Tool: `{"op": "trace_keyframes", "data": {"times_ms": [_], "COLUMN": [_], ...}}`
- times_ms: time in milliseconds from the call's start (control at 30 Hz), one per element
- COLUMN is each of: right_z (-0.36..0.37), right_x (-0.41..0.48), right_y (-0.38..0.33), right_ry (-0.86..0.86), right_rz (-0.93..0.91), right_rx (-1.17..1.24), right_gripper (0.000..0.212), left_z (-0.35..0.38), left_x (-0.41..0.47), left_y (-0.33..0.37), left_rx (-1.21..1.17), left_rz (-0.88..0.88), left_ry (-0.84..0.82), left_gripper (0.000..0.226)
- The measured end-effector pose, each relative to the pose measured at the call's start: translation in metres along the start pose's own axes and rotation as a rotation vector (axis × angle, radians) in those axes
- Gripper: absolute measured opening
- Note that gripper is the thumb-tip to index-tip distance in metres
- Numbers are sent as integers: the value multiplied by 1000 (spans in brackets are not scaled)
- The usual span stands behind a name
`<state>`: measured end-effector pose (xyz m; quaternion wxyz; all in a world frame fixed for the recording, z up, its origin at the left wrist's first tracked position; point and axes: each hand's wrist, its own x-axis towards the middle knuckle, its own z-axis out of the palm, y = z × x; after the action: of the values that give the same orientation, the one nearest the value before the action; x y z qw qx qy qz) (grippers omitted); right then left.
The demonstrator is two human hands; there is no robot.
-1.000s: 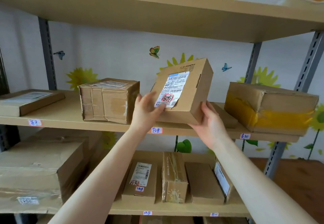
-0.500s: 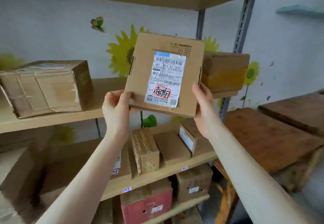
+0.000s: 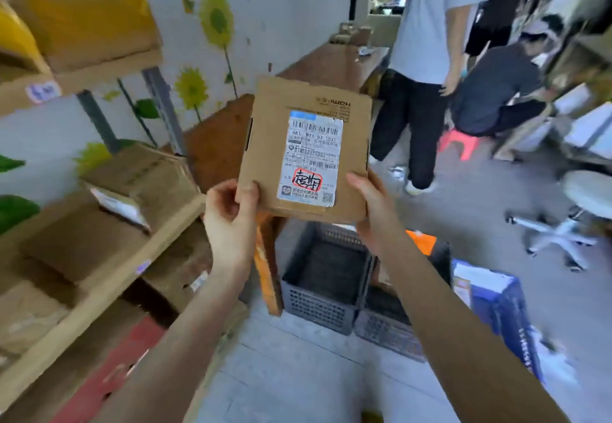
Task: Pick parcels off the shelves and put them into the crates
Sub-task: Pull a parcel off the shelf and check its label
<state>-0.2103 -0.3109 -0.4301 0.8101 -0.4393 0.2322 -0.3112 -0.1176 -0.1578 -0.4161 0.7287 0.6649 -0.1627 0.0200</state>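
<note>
Left hand (image 3: 228, 220) pinches the lower left corner of a flat square brown cardboard parcel (image 3: 271, 144): thumb on the front face, fingers curled behind it. Right hand (image 3: 374, 210) grips the lower right corner, thumb along the edge, fingers behind and out of sight. The parcel is upright in the air between the two hands, at about chest height and clear of the shelves. Its front faces the camera, with a white shipping label (image 3: 311, 160) that has barcodes and a red-circled handwritten mark.

Directly below the parcel, on the floor, is a dark grey plastic mesh crate (image 3: 318, 310); what shows of its inside is dark mesh floor. A second dark grey mesh crate (image 3: 387, 333) touches it on the right, mostly hidden by the right forearm, contents cannot be told. A blurred orange item (image 3: 420, 240) shows at its far side. Right of the crates is a blue and white printed carton (image 3: 500, 300).

To the left, light wooden shelving (image 3: 109, 276) carries brown taped cardboard boxes (image 3: 145, 174) on the middle board and a red box (image 3: 109, 369) lower down. A brown wooden table (image 3: 331, 64) stands behind the parcel against a white wall with sunflower stickers (image 3: 217, 21).

Further right, a standing person in a light blue shirt (image 3: 430, 18), a person in a dark top (image 3: 496, 91) crouching over a red stool (image 3: 458, 144), and a white swivel chair base (image 3: 559, 233).
</note>
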Motion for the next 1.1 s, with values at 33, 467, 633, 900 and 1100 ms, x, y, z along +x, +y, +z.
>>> {"op": "trace_keyframes", "data": {"times_ms": [33, 467, 633, 900, 1100], "right_z": [-27, -344, -437, -599, -687], "right_x": [9, 162, 204, 257, 286], "right_y": [-3, -1, 52, 260, 433], "right_ry": [62, 469, 582, 634, 579], "right_rz": [2, 294, 471, 834, 1033], "right_rx": [-16, -46, -75, -195, -227], "right_gripper": [39, 46, 59, 49, 32], "left_z": [25, 351, 415, 446, 423], "left_x": [-3, -36, -74, -148, -190], "left_y": [-12, -213, -319, -585, -765], "left_rx": [22, 227, 179, 264, 456], "left_rz": [-27, -773, -1422, -1647, -1634], "left_ry": [-68, -416, -434, -206, -257], "left_gripper": [5, 35, 58, 41, 40]}}
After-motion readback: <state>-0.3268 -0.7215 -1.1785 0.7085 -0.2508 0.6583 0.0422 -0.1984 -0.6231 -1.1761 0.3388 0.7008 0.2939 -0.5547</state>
